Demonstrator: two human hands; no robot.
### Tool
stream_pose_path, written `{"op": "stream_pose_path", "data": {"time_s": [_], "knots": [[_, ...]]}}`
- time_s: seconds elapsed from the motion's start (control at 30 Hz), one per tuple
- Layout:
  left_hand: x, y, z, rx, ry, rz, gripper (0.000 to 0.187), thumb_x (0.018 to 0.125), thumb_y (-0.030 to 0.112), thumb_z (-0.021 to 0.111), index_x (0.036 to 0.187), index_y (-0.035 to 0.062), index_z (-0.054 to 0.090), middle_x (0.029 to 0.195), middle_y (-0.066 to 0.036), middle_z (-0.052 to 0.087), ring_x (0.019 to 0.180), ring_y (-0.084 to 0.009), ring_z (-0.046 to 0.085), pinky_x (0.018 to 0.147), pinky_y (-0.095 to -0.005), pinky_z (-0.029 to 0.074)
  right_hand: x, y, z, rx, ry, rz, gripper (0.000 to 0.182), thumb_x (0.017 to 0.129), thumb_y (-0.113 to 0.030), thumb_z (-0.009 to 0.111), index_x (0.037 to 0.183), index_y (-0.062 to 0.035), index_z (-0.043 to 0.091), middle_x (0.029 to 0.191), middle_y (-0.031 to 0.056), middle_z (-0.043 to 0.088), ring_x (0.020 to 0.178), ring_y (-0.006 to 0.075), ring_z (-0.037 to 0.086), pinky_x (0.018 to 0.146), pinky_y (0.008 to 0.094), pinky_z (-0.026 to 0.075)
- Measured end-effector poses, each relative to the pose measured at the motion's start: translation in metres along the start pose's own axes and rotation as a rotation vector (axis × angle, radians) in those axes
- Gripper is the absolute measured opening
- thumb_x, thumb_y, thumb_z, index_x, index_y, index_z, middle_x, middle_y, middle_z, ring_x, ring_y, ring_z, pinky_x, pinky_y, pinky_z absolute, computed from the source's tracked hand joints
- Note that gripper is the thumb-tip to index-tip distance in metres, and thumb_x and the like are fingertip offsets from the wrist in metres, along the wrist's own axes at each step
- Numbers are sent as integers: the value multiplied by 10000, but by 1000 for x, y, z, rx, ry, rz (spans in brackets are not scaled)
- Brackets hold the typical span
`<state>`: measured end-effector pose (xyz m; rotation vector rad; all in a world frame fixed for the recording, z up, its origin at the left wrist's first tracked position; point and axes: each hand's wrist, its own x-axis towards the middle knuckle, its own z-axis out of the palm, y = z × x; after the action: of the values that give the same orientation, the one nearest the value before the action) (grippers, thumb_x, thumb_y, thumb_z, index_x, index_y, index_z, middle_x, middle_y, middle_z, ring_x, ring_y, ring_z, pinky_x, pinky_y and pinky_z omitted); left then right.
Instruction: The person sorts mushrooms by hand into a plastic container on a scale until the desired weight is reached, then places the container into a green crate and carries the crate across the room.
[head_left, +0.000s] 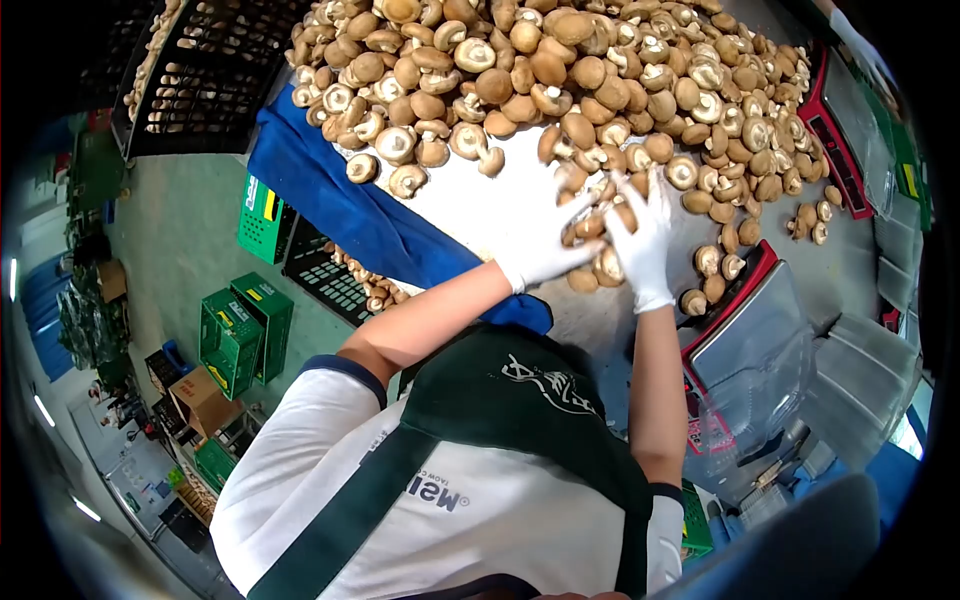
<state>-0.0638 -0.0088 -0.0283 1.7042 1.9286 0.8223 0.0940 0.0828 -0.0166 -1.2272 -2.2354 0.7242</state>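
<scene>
Green apron (520, 400) nearest, the left hand (545, 245) curves round mushrooms (588, 228) between it and the right hand (645, 240) over the table (450, 205) — whether either grip is closed I cannot tell — and a loose hold might let some slip out and roll right toward the red-edged scale (750, 318).

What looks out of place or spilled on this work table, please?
Nothing looks clearly damaged or spilled. The one slightly odd thing is a few stray shiitake mushrooms beside the red scale at the picture's right: they lie apart from the main heap, so they look scattered.
</scene>
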Motion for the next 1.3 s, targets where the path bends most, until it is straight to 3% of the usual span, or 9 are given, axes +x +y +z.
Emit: {"op": "stream_pose_path", "data": {"time_s": [0.2,0.37,0.43,0.67,0.9,1.13,1.23,1.27,1.3], "knots": [[-51,-1,-14,-75,-224,383,564,778,362,730,1312,233,608,1436,-113,486,1356,-484,331,1113,-599,290,-82,-20,-8,-5,66,94,493,817,-157,672,1303,-106,603,1463,206,420,1383,430,320,1143,528,249],[-86,-19,-2,-84,-305,408,715,750,421,757,1398,218,535,1520,-184,356,1396,-515,254,1123,-606,244,-169,-21,7,199,261,310,709,939,-193,511,1528,32,187,1586,233,205,1476,387,184,1198,476,146],[-84,-16,-17,-59,-178,364,911,712,501,800,1439,73,455,1520,-277,260,1403,-525,228,1127,-593,238,-191,-23,4,252,252,302,891,899,-371,614,1536,34,141,1587,263,173,1471,416,174,1196,484,142],[-99,-36,-50,43,-223,155,1179,634,553,844,1511,10,273,1557,-324,134,1452,-514,109,1172,-570,143,-245,-14,-2,299,29,356,1173,666,-207,878,1522,53,119,1581,281,158,1463,427,174,1194,485,154],[-75,-28,-40,54,-148,-63,1280,609,515,874,1518,-39,162,1542,-376,78,1441,-532,121,1165,-560,177,-189,-26,33,505,351,392,1035,756,-112,798,1522,55,123,1560,286,190,1448,419,217,1184,485,186],[-29,20,0,-188,-18,67,1185,664,399,876,1524,-20,176,1570,-310,128,1456,-441,188,1156,-526,245,-62,-40,-1,726,575,459,627,1020,-121,411,1556,-38,95,1572,241,215,1438,307,294,1178,421,231],[-51,-23,2,-543,-58,-31,1271,640,380,908,1529,-42,104,1597,-265,-22,1473,-391,135,1176,-517,217,-103,-26,-5,610,567,370,704,988,-156,501,1541,11,99,1578,249,185,1452,334,240,1182,457,218],[-59,-27,-19,-273,-91,7,1293,631,422,912,1526,-51,108,1588,-283,-35,1479,-395,93,1184,-521,183,-126,-29,-6,481,482,368,792,942,-193,581,1536,21,103,1576,259,176,1452,367,227,1180,483,212],[-61,-28,-33,-143,-90,46,1261,621,573,847,1502,-63,206,1527,-391,118,1434,-537,129,1169,-570,147,-152,-32,-4,353,397,365,883,896,-230,662,1531,30,106,1575,269,167,1451,399,214,1178,509,206]]}}
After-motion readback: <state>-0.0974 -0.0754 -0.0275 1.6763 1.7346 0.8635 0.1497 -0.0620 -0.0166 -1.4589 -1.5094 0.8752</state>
